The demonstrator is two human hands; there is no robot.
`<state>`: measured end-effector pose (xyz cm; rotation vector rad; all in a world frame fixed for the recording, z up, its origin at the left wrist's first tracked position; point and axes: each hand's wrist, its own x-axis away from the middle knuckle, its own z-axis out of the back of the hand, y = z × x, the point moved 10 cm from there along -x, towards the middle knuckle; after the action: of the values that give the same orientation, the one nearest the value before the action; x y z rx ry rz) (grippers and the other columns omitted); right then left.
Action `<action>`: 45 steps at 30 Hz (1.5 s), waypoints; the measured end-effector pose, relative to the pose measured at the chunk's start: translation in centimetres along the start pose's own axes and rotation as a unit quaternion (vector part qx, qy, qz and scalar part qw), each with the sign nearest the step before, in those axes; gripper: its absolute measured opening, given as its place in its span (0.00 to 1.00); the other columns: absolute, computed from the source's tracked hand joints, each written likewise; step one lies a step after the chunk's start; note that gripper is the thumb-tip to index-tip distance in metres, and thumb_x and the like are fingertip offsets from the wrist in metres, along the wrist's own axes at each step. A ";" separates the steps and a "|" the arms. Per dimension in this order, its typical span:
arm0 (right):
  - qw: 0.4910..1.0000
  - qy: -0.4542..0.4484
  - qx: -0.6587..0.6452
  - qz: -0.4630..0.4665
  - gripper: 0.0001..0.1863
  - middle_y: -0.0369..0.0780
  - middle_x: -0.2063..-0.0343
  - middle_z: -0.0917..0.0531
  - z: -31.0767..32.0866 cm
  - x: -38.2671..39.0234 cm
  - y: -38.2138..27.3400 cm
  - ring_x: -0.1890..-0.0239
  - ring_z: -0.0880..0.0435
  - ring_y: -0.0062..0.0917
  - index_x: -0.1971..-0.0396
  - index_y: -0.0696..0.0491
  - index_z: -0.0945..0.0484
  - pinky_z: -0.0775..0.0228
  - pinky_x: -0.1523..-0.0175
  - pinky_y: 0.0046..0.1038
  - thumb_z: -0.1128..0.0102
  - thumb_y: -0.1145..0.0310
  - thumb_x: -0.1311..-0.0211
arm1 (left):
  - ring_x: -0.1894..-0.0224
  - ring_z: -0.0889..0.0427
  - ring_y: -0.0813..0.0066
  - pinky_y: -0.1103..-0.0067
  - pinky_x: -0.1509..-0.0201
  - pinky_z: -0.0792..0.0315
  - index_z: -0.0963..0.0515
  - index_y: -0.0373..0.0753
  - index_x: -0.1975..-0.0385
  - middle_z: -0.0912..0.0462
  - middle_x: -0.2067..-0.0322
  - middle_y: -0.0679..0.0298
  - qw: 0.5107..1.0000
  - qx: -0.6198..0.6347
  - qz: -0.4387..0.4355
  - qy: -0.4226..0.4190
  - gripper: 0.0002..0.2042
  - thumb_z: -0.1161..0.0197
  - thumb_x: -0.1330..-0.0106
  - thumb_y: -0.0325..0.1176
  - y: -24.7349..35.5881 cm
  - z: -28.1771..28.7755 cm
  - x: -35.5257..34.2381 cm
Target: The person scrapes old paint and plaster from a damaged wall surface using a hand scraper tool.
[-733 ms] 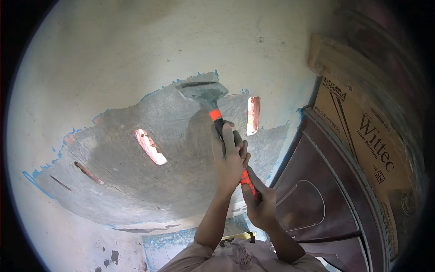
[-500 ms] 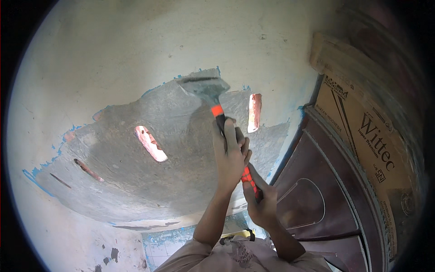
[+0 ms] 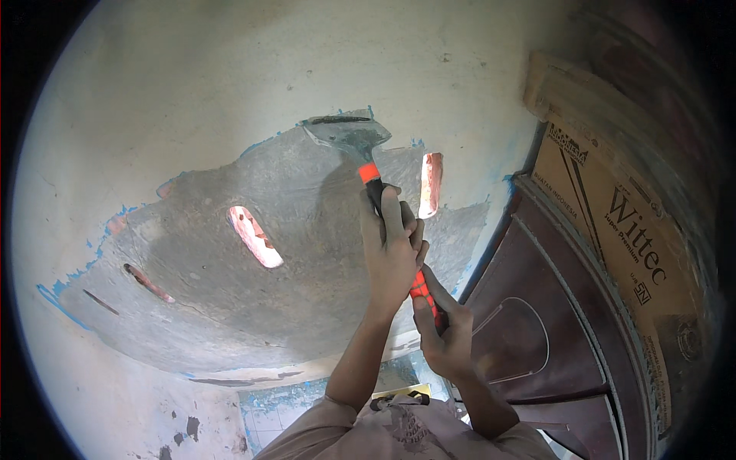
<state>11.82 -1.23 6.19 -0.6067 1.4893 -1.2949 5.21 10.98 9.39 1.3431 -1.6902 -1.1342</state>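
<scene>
A long-handled scraper with a broad grey blade and a red-and-black handle is against the wall, its dark edge near the upper rim of the grey bare patch. My left hand is closed round the upper handle. My right hand grips the red lower part, below and right of the left one. The patch has a ragged border of blue flakes and several slots, among them a pale pink one at centre left and another right of the blade.
Cream-painted wall surrounds the patch. At the right stand a dark brown panelled door and, along it, a flattened cardboard sheet with printing. Pale tiles show at the bottom, past my body.
The scraper and both hands have moved a little upward toward the patch's top border. The whole view has shifted slightly, with the slots now higher in it.
</scene>
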 end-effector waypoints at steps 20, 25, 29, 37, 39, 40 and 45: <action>0.999 0.000 0.026 0.036 0.25 0.27 0.77 0.28 0.2 -0.1 -0.7 0.77 0.37 0.07 0.30 0.61 0.33 0.45 0.73 0.16 0.47 0.72 0.24 | 0.51 0.20 0.70 0.74 0.53 0.25 0.33 0.51 0.38 0.30 0.54 0.61 0.999 0.005 0.022 0.031 0.28 0.45 0.28 0.63 -0.4 0.4 0.3; 0.999 0.009 0.022 0.032 0.25 0.27 0.79 0.29 0.3 -0.4 0.1 0.78 0.38 0.07 0.30 0.60 0.32 0.46 0.74 0.16 0.47 0.72 0.24 | 0.54 0.20 0.73 0.76 0.57 0.25 0.32 0.51 0.41 0.31 0.58 0.62 1.000 -0.006 -0.002 -0.002 0.26 0.45 0.28 0.61 -0.6 0.1 -0.1; 0.998 0.008 0.024 0.049 0.25 0.30 0.83 0.33 0.3 -0.6 -0.7 0.80 0.38 0.09 0.32 0.62 0.31 0.45 0.75 0.18 0.45 0.72 0.26 | 0.72 0.32 0.82 0.83 0.75 0.38 0.33 0.46 0.50 0.36 0.71 0.69 0.998 0.042 -0.054 0.014 0.17 0.47 0.24 0.53 1.3 -0.8 0.1; 0.998 0.005 0.019 0.053 0.25 0.27 0.79 0.29 0.6 -0.8 -1.1 0.78 0.39 0.07 0.31 0.60 0.31 0.47 0.73 0.17 0.46 0.73 0.25 | 0.85 0.44 0.87 0.83 0.85 0.49 0.35 0.41 0.56 0.41 0.81 0.72 0.992 0.065 -0.112 0.000 0.13 0.50 0.21 0.46 2.7 -1.5 0.0; 0.998 0.004 0.025 0.061 0.25 0.28 0.79 0.29 0.5 -0.5 -0.6 0.78 0.40 0.08 0.31 0.60 0.31 0.47 0.74 0.17 0.46 0.73 0.26 | 0.85 0.45 0.87 0.83 0.85 0.49 0.35 0.41 0.55 0.42 0.81 0.72 0.994 0.075 -0.082 0.017 0.14 0.51 0.20 0.46 1.1 -1.1 -0.2; 0.996 0.018 0.040 0.072 0.25 0.28 0.79 0.29 0.6 0.0 -0.2 0.78 0.40 0.08 0.31 0.61 0.31 0.47 0.74 0.17 0.46 0.73 0.26 | 0.85 0.45 0.87 0.83 0.85 0.49 0.35 0.41 0.55 0.42 0.81 0.72 0.993 0.077 -0.083 0.016 0.14 0.51 0.20 0.46 0.7 -1.0 -0.3; 0.997 -0.002 0.041 0.061 0.25 0.29 0.80 0.30 0.8 -1.3 -2.0 0.79 0.39 0.08 0.32 0.62 0.31 0.47 0.75 0.18 0.46 0.73 0.26 | 0.86 0.46 0.86 0.83 0.85 0.51 0.35 0.41 0.54 0.43 0.81 0.73 0.991 0.072 -0.109 0.004 0.14 0.52 0.20 0.47 2.8 -1.6 -0.3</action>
<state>12.52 -1.00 8.60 -0.4568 1.4405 -1.2529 5.64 11.16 12.56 1.6541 -1.6767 -1.1412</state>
